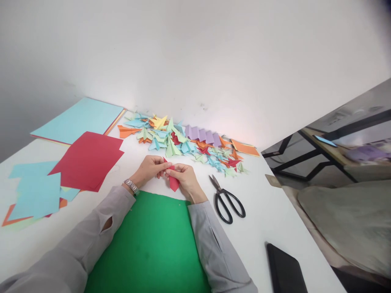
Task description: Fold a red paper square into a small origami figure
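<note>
- The folded red paper (174, 182) is held up between the 2 hands, above the white table (259, 228), just beyond the green sheet (146, 244).
- The left hand (149, 169) pinches its upper end between thumb and fingers; a metal-banded watch (131, 186) sits on that wrist.
- The right hand (187, 179) grips its right side, thumb laid over the paper, the lower tip poking out below.
- The green sheet lies nearer the body than both hands, between the 2 grey sleeves.
- Right of the right hand, the black-handled scissors (226, 200) lie with blades slightly parted, pointing away from the body.
- Beyond the hands spreads a heap of small folded papers (172, 147) in several colours, with a purple pleated strip (200, 134) among them and flat orange paper (246, 148) at its right end.
- Left of the left hand lie red sheets (88, 160), with light blue pieces (39, 195) nearer the body and a large light blue sheet (81, 118) farther off, atop other colours.
- A black flat device (287, 269) lies nearer the body, right of the right sleeve.
</note>
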`<state>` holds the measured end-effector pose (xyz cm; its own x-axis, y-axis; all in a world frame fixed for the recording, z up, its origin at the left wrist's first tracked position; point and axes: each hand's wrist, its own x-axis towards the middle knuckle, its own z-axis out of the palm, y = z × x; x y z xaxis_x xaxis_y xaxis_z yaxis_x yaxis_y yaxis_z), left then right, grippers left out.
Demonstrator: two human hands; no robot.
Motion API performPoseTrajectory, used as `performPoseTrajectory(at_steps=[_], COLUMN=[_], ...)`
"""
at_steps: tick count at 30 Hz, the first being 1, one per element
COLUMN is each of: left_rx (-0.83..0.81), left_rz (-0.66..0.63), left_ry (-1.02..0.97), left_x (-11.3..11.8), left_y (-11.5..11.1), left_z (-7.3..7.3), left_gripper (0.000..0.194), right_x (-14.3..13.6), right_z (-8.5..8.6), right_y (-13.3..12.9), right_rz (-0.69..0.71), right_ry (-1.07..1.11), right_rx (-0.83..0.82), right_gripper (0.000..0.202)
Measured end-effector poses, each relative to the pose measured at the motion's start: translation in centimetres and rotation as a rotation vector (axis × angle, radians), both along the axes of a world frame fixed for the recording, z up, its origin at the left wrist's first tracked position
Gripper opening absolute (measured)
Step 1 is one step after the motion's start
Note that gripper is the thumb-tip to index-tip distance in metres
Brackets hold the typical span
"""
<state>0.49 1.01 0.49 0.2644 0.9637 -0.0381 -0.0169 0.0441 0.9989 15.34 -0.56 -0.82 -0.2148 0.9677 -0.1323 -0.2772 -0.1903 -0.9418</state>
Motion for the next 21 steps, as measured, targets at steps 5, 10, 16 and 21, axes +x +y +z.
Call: performPoseTrajectory(at_steps=[5,10,16,21], left_rx=[-0.012,-0.053,-0.053,-0.047], left_rz=[0.017,0.019,0.004,0.006], left_ry=[-0.023,-0.069,-0.094,-0.082], left_x=[-0.01,0.11,0.17,0.17], left_y=[-0.04,-0.02,-0.13,-0.32], left_z=[0.18,0.04,0.15,0.59], left_gripper=[0.035,0.033,0.031,0.035], right_x=[-0.08,-0.07,-0.02,0.02], right_z=[-0.24,-0.3,-0.25,0.06], right_y=[0.09,0.14,0.05,-0.06], right_rz=[-0.008,-0.028,-0.014,0.046], right_ry=[0.001,0.012,0.013,0.017], right_rx=[0.004,0.002,0.005,0.055], right_gripper=[0.02,0.021,0.019,0.018])
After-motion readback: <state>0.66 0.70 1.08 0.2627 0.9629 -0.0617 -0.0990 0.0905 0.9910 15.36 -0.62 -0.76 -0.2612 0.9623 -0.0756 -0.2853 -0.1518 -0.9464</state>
